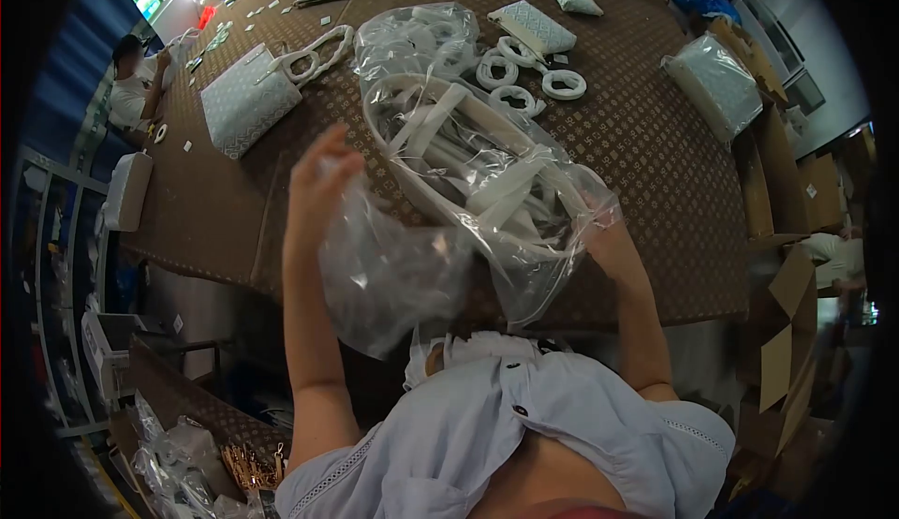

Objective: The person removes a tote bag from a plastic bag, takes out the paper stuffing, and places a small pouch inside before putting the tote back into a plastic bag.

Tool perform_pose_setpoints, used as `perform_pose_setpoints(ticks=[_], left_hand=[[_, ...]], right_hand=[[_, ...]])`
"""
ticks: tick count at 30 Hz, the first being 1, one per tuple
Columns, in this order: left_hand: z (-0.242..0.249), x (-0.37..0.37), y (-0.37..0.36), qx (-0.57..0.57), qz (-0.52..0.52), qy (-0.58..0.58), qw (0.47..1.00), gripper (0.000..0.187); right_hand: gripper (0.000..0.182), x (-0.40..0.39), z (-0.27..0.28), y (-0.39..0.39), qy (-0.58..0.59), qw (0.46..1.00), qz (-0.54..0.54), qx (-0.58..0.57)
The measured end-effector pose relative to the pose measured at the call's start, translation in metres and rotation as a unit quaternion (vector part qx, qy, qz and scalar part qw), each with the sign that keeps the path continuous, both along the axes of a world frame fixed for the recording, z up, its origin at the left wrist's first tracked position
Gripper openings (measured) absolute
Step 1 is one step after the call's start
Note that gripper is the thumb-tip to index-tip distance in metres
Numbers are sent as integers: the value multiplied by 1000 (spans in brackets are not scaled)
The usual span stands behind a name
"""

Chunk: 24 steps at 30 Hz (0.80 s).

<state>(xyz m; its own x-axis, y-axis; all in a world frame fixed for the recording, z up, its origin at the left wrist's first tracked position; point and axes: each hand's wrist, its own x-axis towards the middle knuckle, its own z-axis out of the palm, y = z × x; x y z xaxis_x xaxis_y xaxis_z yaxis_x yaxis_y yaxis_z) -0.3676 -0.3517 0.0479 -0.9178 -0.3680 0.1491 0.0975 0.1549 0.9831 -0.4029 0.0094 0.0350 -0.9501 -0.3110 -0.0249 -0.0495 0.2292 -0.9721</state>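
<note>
Your left hand (318,182) is raised at the near edge of the worktop (655,173), fingers loosely curled and pinching a crumpled clear plastic bag (393,276). This film is thin, glossy and heavily creased, and it hangs down from the hand toward your body.

Your right hand (604,229) sits at the near right side, largely covered by film; it appears closed on the near end of a second clear plastic bag (487,145), though the fingers themselves are hidden. This larger bag lies on the worktop, stretching from your right hand toward the far left. Inside it are white straps (440,126): flat, smooth bands, some straight and some curved into a long oval loop.

The worktop is covered with a brown cloth carrying a small repeating pale pattern. Just beyond the large bag lie several coiled white rings (524,79), round and flat. At the far left lies a white handbag (245,98) with a fine diamond texture and twisted white handles. Folded textured pouches (534,28) of the same pale material lie farther back. At the right edge rests a wrapped rectangular bundle (716,84) in clear film. Brown cardboard boxes (782,332) stand right of the worktop. Another person (126,84) sits at the far left.
</note>
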Motion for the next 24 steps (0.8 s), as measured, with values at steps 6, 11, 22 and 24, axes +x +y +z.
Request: perform_pose_setpoints(ticks=[6,11,22,24], left_hand=[[-3,-89,-35,-31,-124,-115,985,46],[-46,-82,-104,-65,19,23,997,36],[26,179,-351,-435,361,-93,819,30],[50,134,-215,-478,267,-12,837,32]], right_hand=[[38,-8,1,14,-39,996,49,56],[34,-16,0,43,-102,993,39,48],[32,-65,0,93,2,993,-57,108],[30,-55,23,59,187,949,-56,247]])
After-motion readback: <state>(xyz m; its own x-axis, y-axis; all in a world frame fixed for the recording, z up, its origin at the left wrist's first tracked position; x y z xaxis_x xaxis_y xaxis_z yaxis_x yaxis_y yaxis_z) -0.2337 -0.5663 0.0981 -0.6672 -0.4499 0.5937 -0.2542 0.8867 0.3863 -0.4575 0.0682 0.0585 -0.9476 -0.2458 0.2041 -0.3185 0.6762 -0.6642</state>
